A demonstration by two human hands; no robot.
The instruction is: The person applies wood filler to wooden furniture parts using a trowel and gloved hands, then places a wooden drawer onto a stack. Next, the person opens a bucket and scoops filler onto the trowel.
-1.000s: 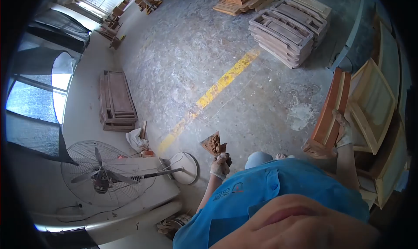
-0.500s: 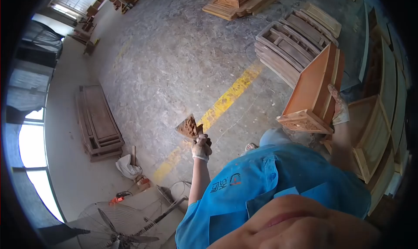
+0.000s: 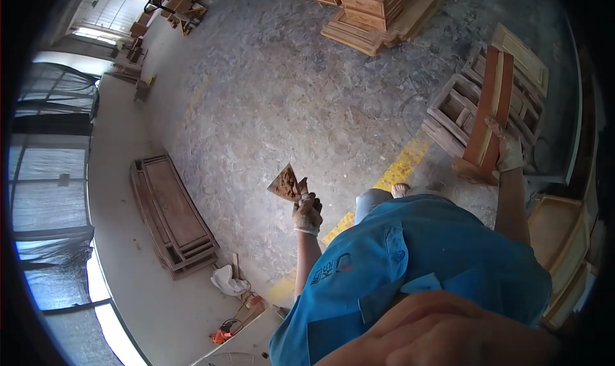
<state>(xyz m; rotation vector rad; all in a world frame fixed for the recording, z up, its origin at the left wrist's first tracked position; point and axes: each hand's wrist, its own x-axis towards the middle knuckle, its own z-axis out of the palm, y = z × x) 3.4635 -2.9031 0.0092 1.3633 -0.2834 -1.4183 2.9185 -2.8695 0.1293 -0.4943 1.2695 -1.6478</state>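
The left hand [image 3: 307, 216] is gripping a scraper [image 3: 276, 187], likely balancing paste [image 3: 287, 184]. The right hand [image 3: 510, 152] is clasping a drawer [image 3: 491, 103], probably steadying it.

Tilted reddish drawer [image 3: 482, 119], triangular scraper [image 3: 275, 187] with brown paste [image 3: 287, 183]

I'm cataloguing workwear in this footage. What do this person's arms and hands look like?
The left hand and right hand both wear pale gloves, stained brown. The blue sleeves stop short, leaving the forearms uncovered. Whether the gloves cover the fingertips is unclear.
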